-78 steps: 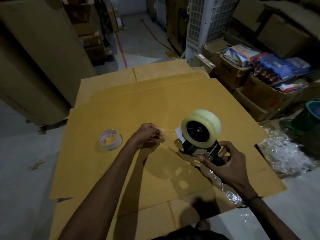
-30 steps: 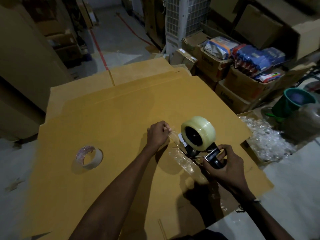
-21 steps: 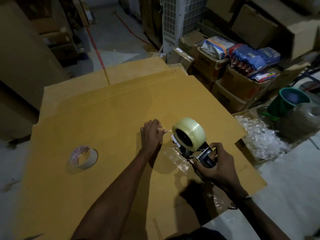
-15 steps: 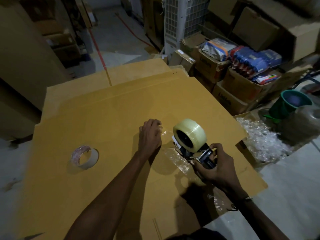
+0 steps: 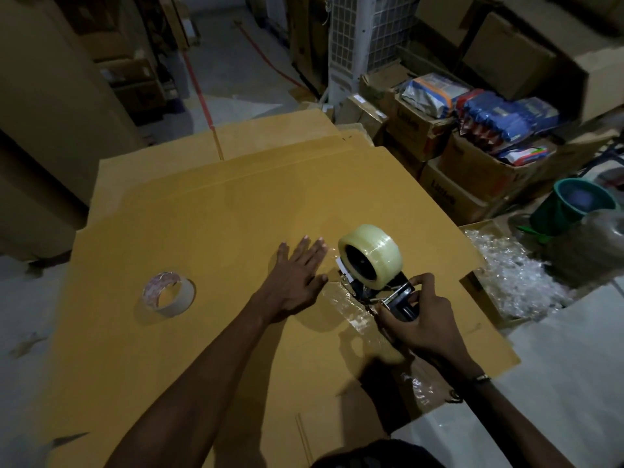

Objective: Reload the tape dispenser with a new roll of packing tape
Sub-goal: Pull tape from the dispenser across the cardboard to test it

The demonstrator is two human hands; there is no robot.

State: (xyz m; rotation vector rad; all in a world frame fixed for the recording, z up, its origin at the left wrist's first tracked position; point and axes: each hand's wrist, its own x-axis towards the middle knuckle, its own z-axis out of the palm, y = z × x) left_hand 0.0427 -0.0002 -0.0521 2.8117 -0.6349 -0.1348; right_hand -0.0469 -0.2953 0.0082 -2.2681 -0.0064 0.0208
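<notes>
A full roll of clear packing tape (image 5: 374,253) sits mounted on the black tape dispenser (image 5: 388,295), which rests on flat brown cardboard (image 5: 202,231). My right hand (image 5: 422,319) grips the dispenser's handle. My left hand (image 5: 297,278) lies flat with fingers spread on the cardboard just left of the roll, pressing beside a strip of clear tape (image 5: 341,304) stuck along the sheet. A nearly used-up tape roll (image 5: 169,293) lies flat to the left, apart from both hands.
Stacked cartons with blue and grey packets (image 5: 472,109) stand at the back right. A green bucket (image 5: 574,206) and a box of crumpled clear plastic (image 5: 510,275) sit to the right. Tall cardboard sheets (image 5: 44,113) lean at the left.
My left hand has opened from a pinch on the tape end to a flat palm on the cardboard. The dispenser stays in my right hand; the camera has shifted slightly.
</notes>
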